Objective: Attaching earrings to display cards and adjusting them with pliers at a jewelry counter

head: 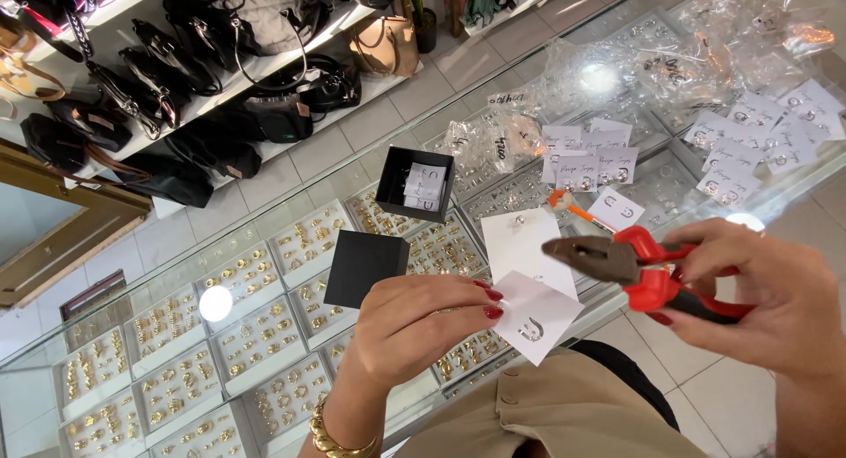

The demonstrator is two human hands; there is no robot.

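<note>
Fingertips of the left hand (414,321) pinch a small white card (531,315) at lower centre; its tilted square face carries a pair of tiny silver hoop earrings. Right hand (775,290), at lower right, has its grip closed around red-handled pliers (639,268), the dark jaws just above the card. Behind lie a black box (414,183), its lid (364,266) and more cards on the glass table (291,193).

Bare glass (291,171) left of the open black box (414,183) seems passable; earring cards (608,163) crowd the right.
</note>
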